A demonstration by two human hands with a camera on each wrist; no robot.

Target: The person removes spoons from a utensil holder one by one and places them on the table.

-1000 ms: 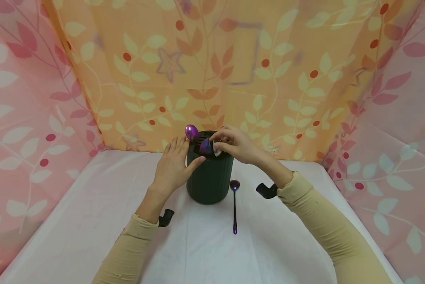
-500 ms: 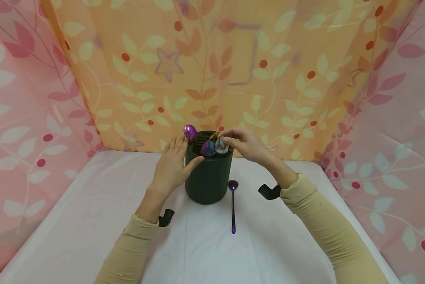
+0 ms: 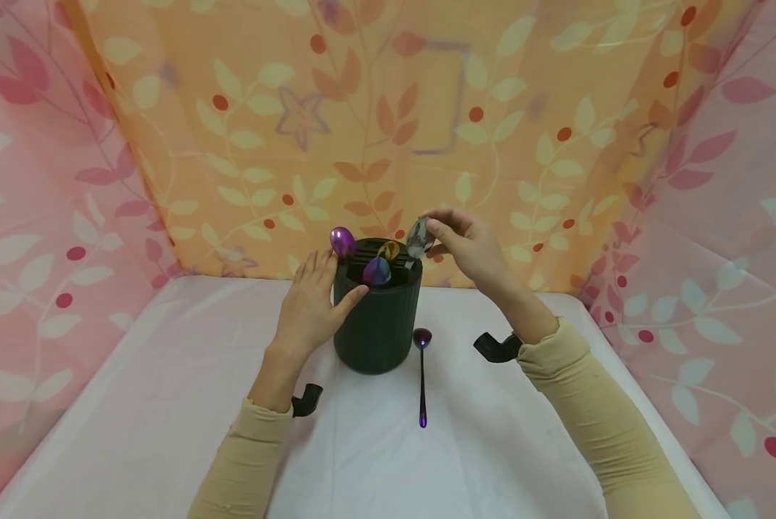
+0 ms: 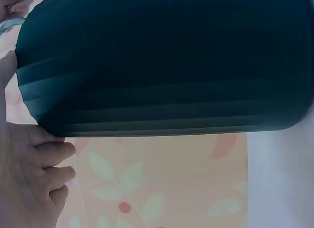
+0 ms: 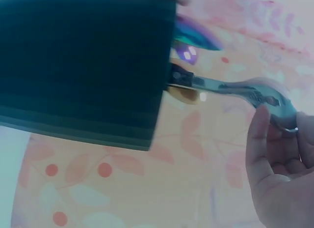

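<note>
A dark green ribbed utensil holder (image 3: 375,328) stands upright on the table. My left hand (image 3: 305,310) rests against its left side, fingers extended and thumb at the front rim. Above the rim on the right, my right hand (image 3: 470,246) pinches a silver spoon (image 3: 417,239) by its bowl. In the right wrist view the spoon's stem (image 5: 216,85) slants down into the holder's mouth, and its lower part is hidden. A purple spoon (image 3: 342,241), a gold spoon (image 3: 389,250) and a blue-purple spoon (image 3: 377,271) stick out of the holder, bowls up.
On the white tablecloth (image 3: 491,432), right of the holder, lies a long purple spoon (image 3: 423,375). An orange leaf-patterned cloth (image 3: 362,144) hangs behind the table, with pink cloth (image 3: 738,238) along both sides.
My right hand has moved up and to the right, drawing the silver spoon higher out of the holder. The gold spoon behind it has come into view. My left hand stays at the holder.
</note>
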